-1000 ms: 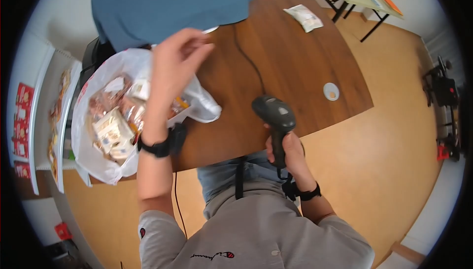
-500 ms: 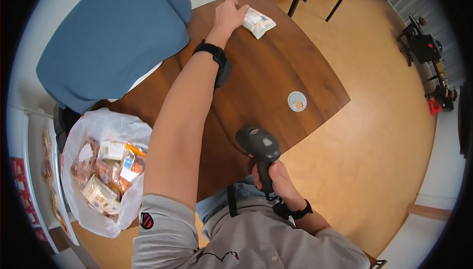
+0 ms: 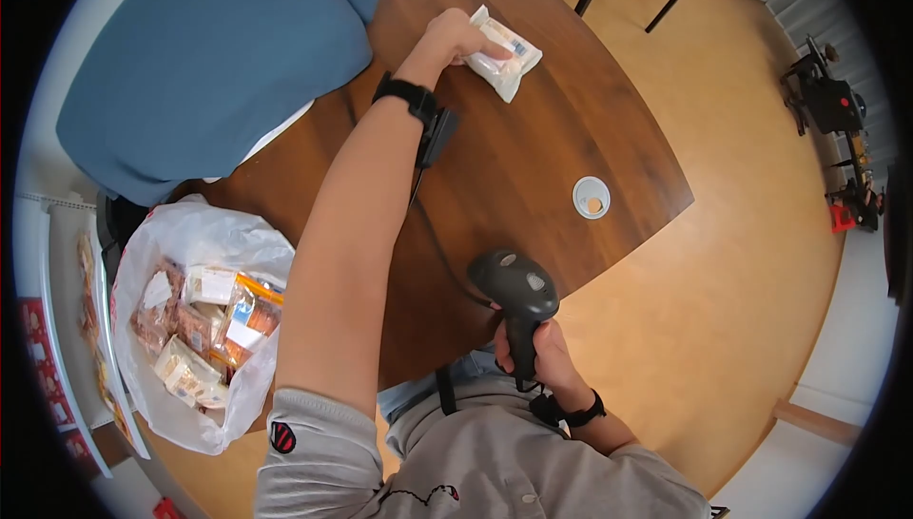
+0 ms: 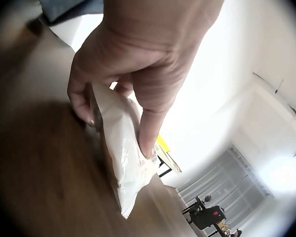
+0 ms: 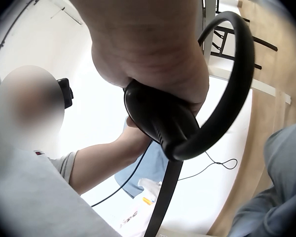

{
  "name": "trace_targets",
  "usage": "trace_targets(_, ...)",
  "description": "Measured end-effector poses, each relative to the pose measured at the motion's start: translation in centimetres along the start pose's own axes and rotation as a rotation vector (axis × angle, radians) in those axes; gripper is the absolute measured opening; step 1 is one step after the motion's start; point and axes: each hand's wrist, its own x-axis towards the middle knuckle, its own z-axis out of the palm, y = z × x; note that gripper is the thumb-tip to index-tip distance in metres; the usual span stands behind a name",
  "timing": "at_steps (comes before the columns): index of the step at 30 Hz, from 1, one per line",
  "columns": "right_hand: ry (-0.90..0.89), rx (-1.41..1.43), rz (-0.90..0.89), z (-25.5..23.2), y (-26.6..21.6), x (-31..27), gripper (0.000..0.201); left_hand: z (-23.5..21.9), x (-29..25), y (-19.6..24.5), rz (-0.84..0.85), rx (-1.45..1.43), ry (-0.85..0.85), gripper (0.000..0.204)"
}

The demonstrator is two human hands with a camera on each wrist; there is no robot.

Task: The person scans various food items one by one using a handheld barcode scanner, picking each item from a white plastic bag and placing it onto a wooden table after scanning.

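At the far edge of the brown table, my left hand [image 3: 451, 41] grips a white food packet [image 3: 504, 61]. The left wrist view shows thumb and fingers on either side of that packet [image 4: 119, 140], which is tilted up on its side close to the wood. My right hand [image 3: 554, 359] holds a black handheld scanner [image 3: 516, 289] by its handle over the table's near edge. In the right wrist view the palm [image 5: 148, 59] wraps the scanner's handle [image 5: 160, 113], with its thick cable looping out.
A white plastic bag [image 3: 214, 224] of several packaged foods stands at the left. Blue cloth [image 3: 219, 53] covers something at the back left. A round grommet [image 3: 592, 198] sits in the table [image 3: 533, 158]; the scanner's cable runs across the wood. Shelves [image 3: 67, 329] stand far left.
My left hand has reached from above the bag to the far packet and taken hold of it. The packet has shifted slightly since half a second ago. My right hand still holds the scanner.
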Motion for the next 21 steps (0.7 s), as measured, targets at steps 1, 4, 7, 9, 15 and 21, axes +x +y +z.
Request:
trace_targets(1,-0.011,0.007,-0.005,0.1,0.0,0.1,0.072,-0.1,-1.0,-1.0,0.004,-0.059,-0.011,0.049)
trace_targets(4,0.029,-0.072,-0.017,0.4,-0.4,0.3,0.081,-1.0,-7.0,-2.2,-0.005,-0.181,-0.013,0.048)
trace_targets(7,0.038,-0.021,-0.063,0.4,-0.5,0.5,0.076,-1.3,-13.3,-3.7,-0.088,-0.319,0.147,0.054)
trace_targets(9,0.030,-0.008,-0.086,0.9,-0.6,0.5,0.076,-0.9,-17.9,-5.5,-0.009,-0.455,0.271,0.054)
trace_targets(15,-0.072,-0.071,-0.203,3.5,-1.7,-0.3,0.070,2.0,-33.1,-9.3,0.323,-0.617,0.476,0.046)
trace_targets(21,-0.266,-0.207,-0.221,6.4,-1.6,-1.4,0.057,4.7,-41.5,-10.6,0.308,-0.665,0.575,0.047)
